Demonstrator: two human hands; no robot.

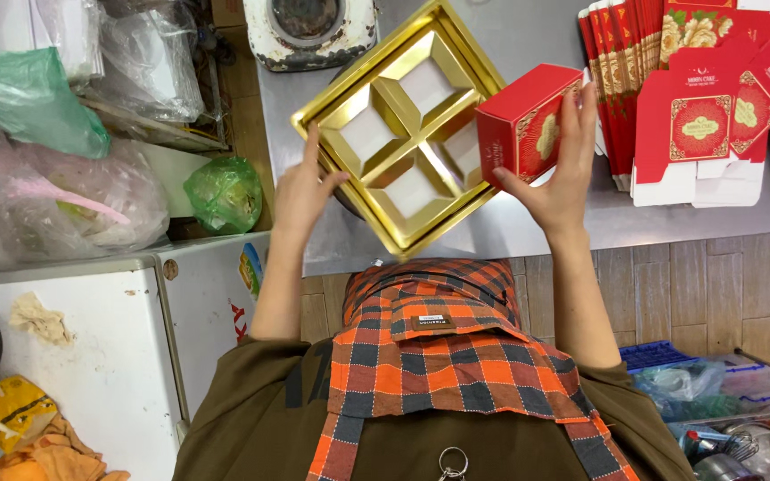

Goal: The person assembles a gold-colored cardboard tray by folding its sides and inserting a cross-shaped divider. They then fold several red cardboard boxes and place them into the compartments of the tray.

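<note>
Gold tray [400, 134] gripped by left hand [300, 191]; right hand [559, 174] clasps red box [528, 123].

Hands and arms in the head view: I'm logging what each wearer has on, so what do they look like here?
Both hands are bare: no gloves, rings or watch visible on the left hand or the right hand. The forearms are uncovered up to loose olive-brown sleeves that end near the elbows. An orange, grey and white checked apron covers the chest between them.

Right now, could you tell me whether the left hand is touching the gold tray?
Touching: the head view shows the left hand with fingers on the lower-left rim of the gold four-compartment tray.
</note>
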